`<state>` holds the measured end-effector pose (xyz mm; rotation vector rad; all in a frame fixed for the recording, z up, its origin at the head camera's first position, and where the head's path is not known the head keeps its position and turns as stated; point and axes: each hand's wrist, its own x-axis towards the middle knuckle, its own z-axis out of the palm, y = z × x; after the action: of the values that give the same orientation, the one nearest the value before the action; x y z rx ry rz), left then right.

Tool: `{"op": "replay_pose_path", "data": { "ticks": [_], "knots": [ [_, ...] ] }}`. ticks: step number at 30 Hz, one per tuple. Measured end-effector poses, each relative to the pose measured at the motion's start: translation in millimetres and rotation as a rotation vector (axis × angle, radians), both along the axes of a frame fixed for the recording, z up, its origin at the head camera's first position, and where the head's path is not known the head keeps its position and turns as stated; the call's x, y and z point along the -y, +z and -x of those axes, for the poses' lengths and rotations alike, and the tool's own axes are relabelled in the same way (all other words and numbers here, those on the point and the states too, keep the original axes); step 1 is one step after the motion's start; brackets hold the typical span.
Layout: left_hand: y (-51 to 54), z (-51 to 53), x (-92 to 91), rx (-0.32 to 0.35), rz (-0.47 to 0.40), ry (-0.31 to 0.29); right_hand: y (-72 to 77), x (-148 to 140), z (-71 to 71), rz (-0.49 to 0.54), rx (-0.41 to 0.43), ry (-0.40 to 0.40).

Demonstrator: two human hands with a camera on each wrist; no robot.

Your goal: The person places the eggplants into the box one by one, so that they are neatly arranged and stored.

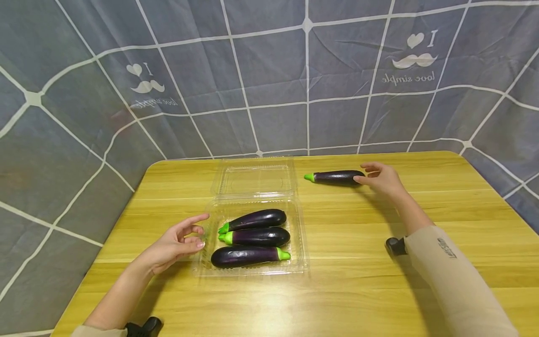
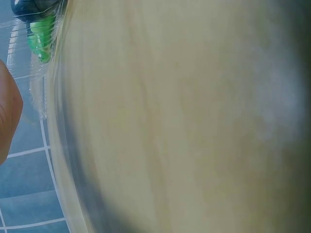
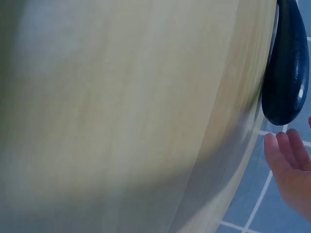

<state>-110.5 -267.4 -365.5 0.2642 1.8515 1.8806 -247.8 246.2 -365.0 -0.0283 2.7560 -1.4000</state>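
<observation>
Three dark purple eggplants with green stems, the top one, middle one and bottom one, lie in a clear plastic container. Just left of its wall hovers my left hand, fingers loosely bent and holding nothing. A fourth eggplant lies at the back of the table, stem to the left. My right hand is at its rounded end, thumb and fingers apart; in the right wrist view a small gap separates the fingertips from the eggplant. The left wrist view shows a green stem behind clear plastic.
The container's transparent lid lies folded back behind it, left of the fourth eggplant. Beneath everything is a wood-grain table. A grey cloth with white lines hangs behind and at the sides.
</observation>
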Motion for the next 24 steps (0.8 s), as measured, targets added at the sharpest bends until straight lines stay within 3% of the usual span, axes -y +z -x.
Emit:
{"op": "replay_pose_path", "data": {
  "ticks": [24],
  "knots": [
    [-2.5, 1.4, 2.1, -0.005, -0.027, -0.019, -10.0, 8.4, 16.4, -0.038, 0.028, 0.048]
  ]
}}
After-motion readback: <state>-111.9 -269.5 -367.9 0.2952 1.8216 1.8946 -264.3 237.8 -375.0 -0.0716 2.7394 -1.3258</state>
